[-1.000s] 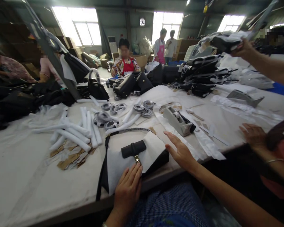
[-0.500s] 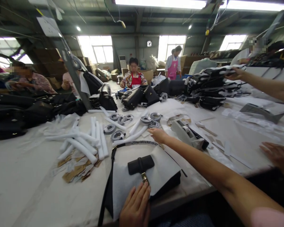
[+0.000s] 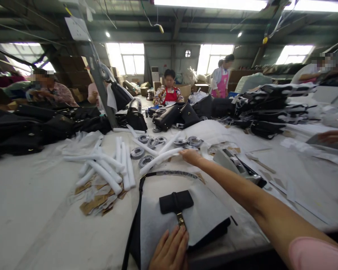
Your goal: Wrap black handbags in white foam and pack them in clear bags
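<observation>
A black handbag (image 3: 135, 232) lies in front of me, its front covered by a white sheet (image 3: 154, 210). A black strap tab (image 3: 176, 201) with a gold clasp (image 3: 181, 220) rests on that sheet. My left hand (image 3: 170, 247) is laid flat there, fingertips at the clasp. Beyond the bag, my right hand (image 3: 192, 157) reaches across the bench, fingers closed around the near-right end of a white foam tube (image 3: 160, 159). The tube still lies on the bench beside several coiled grey straps (image 3: 145, 161).
A grey tape dispenser (image 3: 236, 165) sits right of my forearm. More foam tubes (image 3: 104, 174) and brown paper scraps (image 3: 94, 202) lie left. Black bags (image 3: 169, 116) stand at the back, with a stack (image 3: 273, 101) at right. A co-worker's hand (image 3: 334, 136) is at the right edge.
My right fingers have closed on the foam tube's end. My left hand stays on the clasp. The co-worker's hand has left the bag stack and come lower. The view has turned slightly left.
</observation>
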`<state>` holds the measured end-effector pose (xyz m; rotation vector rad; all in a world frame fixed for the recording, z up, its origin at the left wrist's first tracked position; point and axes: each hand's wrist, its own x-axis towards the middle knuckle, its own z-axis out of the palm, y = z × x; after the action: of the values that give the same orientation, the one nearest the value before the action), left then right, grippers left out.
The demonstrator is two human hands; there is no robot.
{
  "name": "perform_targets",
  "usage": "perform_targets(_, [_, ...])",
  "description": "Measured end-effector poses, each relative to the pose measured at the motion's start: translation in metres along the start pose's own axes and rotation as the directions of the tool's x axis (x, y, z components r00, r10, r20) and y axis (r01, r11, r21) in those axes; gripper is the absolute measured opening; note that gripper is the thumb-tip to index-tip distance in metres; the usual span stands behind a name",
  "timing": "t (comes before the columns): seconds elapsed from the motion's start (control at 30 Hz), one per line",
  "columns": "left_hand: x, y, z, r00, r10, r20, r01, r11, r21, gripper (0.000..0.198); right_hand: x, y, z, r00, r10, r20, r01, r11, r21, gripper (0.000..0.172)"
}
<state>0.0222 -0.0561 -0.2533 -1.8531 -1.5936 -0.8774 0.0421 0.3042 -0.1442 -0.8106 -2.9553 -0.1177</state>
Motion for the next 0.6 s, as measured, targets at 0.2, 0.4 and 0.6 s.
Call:
perform_targets(0.2, [0.015, -0.001, -0.016, 0.999, 0.032, 0.027, -0.032, 0.999, -0.008, 0.039, -0.032, -0.022, -0.085, 0.956, -0.001, -0.293, 0.071, 0.971, 0.227, 0.043])
perform_targets(0.4, [0.016, 0.008, -0.026, 0.987, -0.020, 0.162, 0.023, 1.000, -0.019, 0.047, -0.076, -0.059, -0.094, 0.960, -0.234, -0.151, 0.275, 0.710, 0.648, 0.048])
perform_targets(0.6, [0.012, 0.010, -0.027, 0.968, -0.065, 0.243, 0.084, 0.994, -0.068, 0.047, -0.118, -0.064, -0.065, 0.972, -0.217, 0.092, 0.170, 0.915, 0.367, 0.044])
